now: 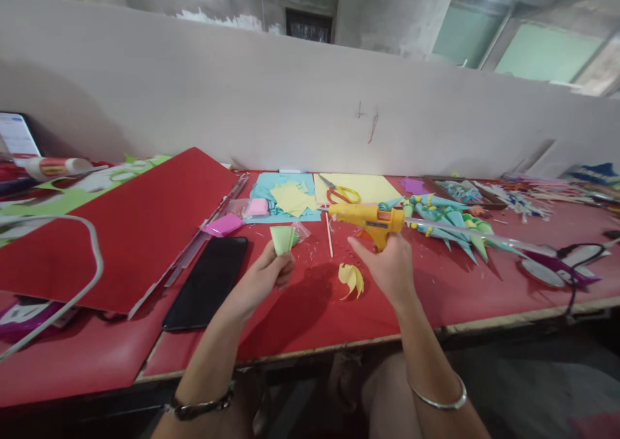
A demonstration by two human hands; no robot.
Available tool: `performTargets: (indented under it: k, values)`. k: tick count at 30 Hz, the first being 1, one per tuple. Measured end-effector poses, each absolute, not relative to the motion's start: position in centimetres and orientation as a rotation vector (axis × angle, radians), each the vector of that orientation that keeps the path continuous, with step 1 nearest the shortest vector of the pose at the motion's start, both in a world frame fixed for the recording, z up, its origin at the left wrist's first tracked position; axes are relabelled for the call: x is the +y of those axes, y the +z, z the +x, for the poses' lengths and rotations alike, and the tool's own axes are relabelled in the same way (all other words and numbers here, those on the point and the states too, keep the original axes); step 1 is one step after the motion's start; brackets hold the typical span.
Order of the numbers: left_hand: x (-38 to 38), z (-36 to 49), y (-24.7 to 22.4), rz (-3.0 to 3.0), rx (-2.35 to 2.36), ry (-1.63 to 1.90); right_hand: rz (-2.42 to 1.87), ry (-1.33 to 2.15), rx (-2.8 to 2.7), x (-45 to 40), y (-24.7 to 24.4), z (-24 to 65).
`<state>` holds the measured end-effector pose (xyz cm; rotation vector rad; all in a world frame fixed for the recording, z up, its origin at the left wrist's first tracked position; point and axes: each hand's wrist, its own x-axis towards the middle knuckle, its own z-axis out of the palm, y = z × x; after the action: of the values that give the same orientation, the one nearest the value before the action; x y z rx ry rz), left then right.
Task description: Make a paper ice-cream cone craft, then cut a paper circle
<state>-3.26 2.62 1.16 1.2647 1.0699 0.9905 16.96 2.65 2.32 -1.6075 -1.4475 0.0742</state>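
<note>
Head view puts the main relation between the hands: a pale green folded paper piece (281, 240) stands on the left, a yellow plastic glue gun (367, 218) on the right, with a clear gap between paper and nozzle. The left hand (270, 272) grasps the paper between thumb and curled fingers; its broad edge is up and its narrowing end goes down into the grip, so its long axis is roughly upright. The right hand (391, 268) is wrapped around the gun's handle, thumb reaching leftward; whether a finger presses the trigger I cannot tell. The barrel lies crosswise, its nozzle aimed left and somewhat beyond the paper's top, so bringing the two together would seem to call for a sideways and nearer shift.

Below the gap, nearer the right hand, a curled pale yellow paper shape (351, 279) rests on the red tabletop (310, 323). A thin pale stick (330, 237) lies under the nozzle, and a clear plastic packet (303, 230) sits just behind the green paper. A long clear rod (465, 232) trails from the gun's back across blue-green paper cones (448, 218), which could hinder a wide swing.
</note>
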Motion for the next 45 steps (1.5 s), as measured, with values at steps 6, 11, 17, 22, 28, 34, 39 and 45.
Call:
performTargets:
  k: [6,11,17,22,28,34,39,45]
  values:
    - [2.4,-3.7,1.5,1.102,1.059,0.990,-1.500,0.216,-1.655,1.9,1.5,17.1]
    - [2.6,-3.6,1.2,1.111,1.021,0.975,-1.525,0.193,-1.729,2.0,1.0,16.5]
    - [2.4,-3.3,1.3,1.160,0.997,0.954,-1.579,0.223,-1.750,2.0,0.5,16.3]
    - [2.4,-3.2,1.4,1.164,1.016,0.931,-1.604,0.157,-1.774,1.9,0.3,16.2]
    - [2.2,-3.0,1.9,1.208,1.056,0.870,-1.632,0.001,-1.781,1.9,-0.2,16.3]
    - [2.0,-2.9,1.8,1.305,1.126,0.777,-1.653,-0.114,-1.797,1.9,-0.4,16.4]
    - [2.0,-2.8,1.7,1.449,1.209,0.738,-1.635,-0.188,-1.797,1.8,-0.5,16.5]
    - [1.9,-2.8,1.8,1.516,1.224,0.727,-1.651,-0.214,-1.819,1.7,-0.6,16.6]
